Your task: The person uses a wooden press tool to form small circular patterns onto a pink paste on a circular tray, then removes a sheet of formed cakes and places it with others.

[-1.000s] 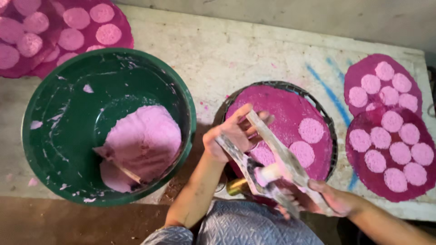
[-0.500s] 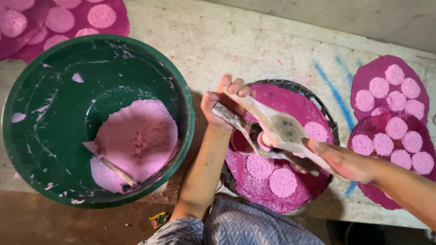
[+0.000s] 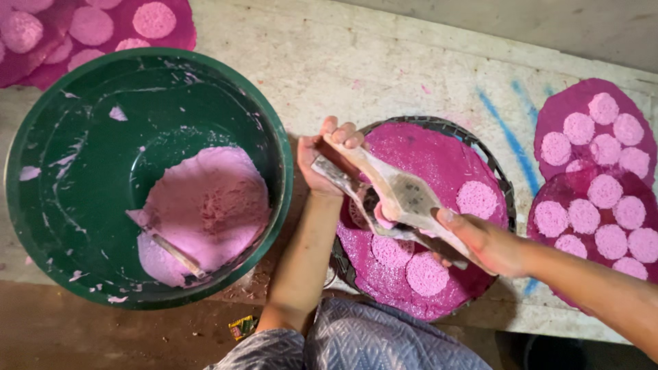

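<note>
My left hand (image 3: 323, 156) grips the far end of a two-armed wooden press (image 3: 401, 199), and my right hand (image 3: 483, 241) holds its handle end. The press hangs over a round woven tray (image 3: 504, 183) lined with a magenta cloth (image 3: 425, 161). Pale pink lacy discs (image 3: 477, 199) lie on that cloth, under and beside the press. A big green basin (image 3: 96, 123) stands to the left, with pink dough (image 3: 209, 205) and a small stick (image 3: 177, 253) in it.
More magenta cloths with several pink discs lie at the right (image 3: 596, 199) and in the top left corner (image 3: 96, 27). All of it rests on a worn whitish slab (image 3: 370, 68) with blue streaks. My patterned grey garment (image 3: 370, 342) shows at the bottom.
Both hands have carried the press from the tray's near edge up and over its middle. The view has shifted, so the basin and tray sit lower and further left.
</note>
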